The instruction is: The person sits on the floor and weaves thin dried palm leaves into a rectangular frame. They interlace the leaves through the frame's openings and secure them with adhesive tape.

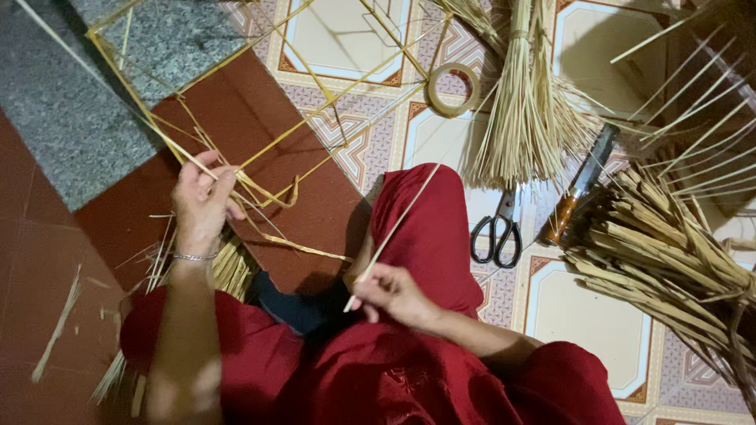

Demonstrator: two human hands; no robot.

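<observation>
My left hand [201,198] pinches a joint of a frame of thin yellow bamboo strips [260,149] that spreads out over the floor ahead of me. A silver bangle circles that wrist. Over my red-clothed lap, my right hand [391,295] grips the lower end of a single thin bamboo stick [394,234]. The stick slants up and to the right across my raised knee.
A roll of tape [452,88] lies on the patterned tiles. Beside it stands a bundle of straw-like sticks [526,110]. Black-handled scissors [498,232] and a wooden-handled knife [579,187] lie at right, next to a pile of split bamboo [669,252]. Loose strips litter the red floor at left.
</observation>
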